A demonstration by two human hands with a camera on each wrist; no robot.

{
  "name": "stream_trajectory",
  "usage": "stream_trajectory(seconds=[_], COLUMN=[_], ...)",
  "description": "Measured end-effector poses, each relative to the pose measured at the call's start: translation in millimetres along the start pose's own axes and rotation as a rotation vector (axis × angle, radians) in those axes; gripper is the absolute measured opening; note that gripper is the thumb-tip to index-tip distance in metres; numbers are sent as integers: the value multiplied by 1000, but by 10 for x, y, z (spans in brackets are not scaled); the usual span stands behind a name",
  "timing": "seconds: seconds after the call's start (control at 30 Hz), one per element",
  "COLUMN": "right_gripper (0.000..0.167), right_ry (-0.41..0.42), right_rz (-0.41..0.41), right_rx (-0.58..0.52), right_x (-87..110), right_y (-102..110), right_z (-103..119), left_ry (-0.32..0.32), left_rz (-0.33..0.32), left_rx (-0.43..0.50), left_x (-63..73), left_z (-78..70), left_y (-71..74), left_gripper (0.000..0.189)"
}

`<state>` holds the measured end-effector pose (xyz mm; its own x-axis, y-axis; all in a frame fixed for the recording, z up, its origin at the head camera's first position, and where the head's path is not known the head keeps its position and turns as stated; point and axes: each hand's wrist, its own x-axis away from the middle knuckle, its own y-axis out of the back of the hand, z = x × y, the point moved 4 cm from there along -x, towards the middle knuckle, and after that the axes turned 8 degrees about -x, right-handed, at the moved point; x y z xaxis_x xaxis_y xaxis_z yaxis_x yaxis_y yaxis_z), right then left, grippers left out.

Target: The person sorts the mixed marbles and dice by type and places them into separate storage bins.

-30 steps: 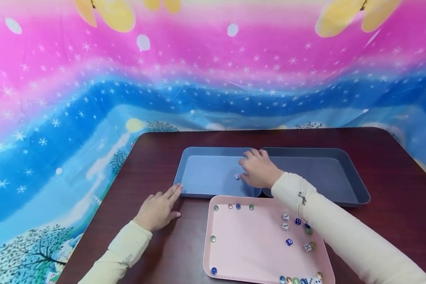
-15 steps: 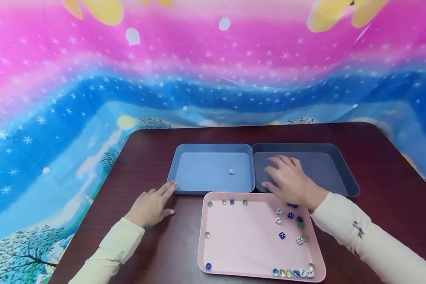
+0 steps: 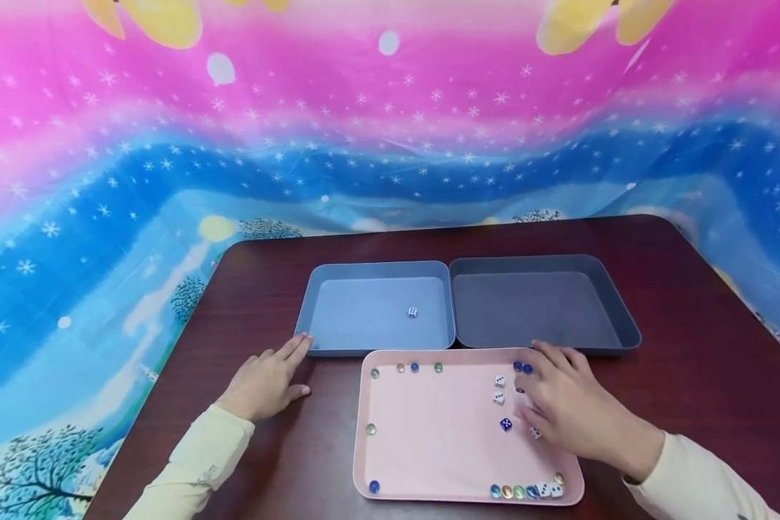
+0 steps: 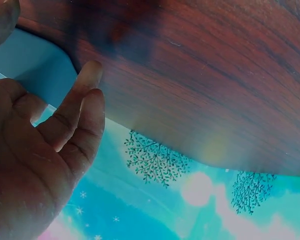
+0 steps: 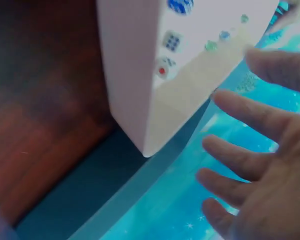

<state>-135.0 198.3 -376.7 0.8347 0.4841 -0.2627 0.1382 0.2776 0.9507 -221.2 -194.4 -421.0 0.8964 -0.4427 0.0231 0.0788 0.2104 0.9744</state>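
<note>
My left hand (image 3: 260, 381) rests its straight fingertips on the near left corner of the light blue tray (image 3: 370, 345). My right hand (image 3: 572, 408) hovers over the right side of the pink tray (image 3: 442, 433), fingers spread and holding nothing, as the right wrist view shows. Under and beside it lie white dice (image 3: 499, 380), a blue die (image 3: 505, 425) and blue marbles (image 3: 527, 368); the hand hides some pieces. A single white die (image 3: 412, 313) sits in the blue tray.
A dark grey tray (image 3: 526, 310) adjoins the blue one on the right. Glass marbles (image 3: 438, 367) line the pink tray's far and left sides. Several marbles and white dice (image 3: 555, 490) crowd its near right corner. Patterned cloth (image 3: 390, 144) hangs behind the brown table (image 3: 299, 448).
My right hand let go of the white die in the blue tray, then moved right and back toward me over the pink tray. My left hand stays at the blue tray's corner.
</note>
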Motion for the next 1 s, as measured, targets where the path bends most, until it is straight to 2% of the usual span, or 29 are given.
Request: stream_trajectory(seconds=[0.13, 0.27, 0.4, 0.77, 0.87, 1.0], right_gripper=[25, 26, 24, 15, 13, 17], right_ry=[1, -3, -17, -20, 10, 92], right_rz=[57, 77, 87, 109, 79, -44], right_rx=[27, 21, 22, 57, 60, 39], right_x=[165, 247, 274, 245, 233, 104], right_y=[-91, -169, -216, -268, -269, -187], right_z=[-29, -44, -32, -24, -30, -47], left_ry=[4, 3, -1, 8, 12, 5], left_rz=[-8, -20, -29, -3, 8, 8], left_rx=[-1, -3, -6, -11, -10, -13], left_x=[13, 30, 39, 29, 17, -1], left_z=[11, 16, 15, 8, -2, -15], left_y=[10, 25, 41, 12, 0, 13], left_gripper=[83, 83, 81, 83, 84, 83])
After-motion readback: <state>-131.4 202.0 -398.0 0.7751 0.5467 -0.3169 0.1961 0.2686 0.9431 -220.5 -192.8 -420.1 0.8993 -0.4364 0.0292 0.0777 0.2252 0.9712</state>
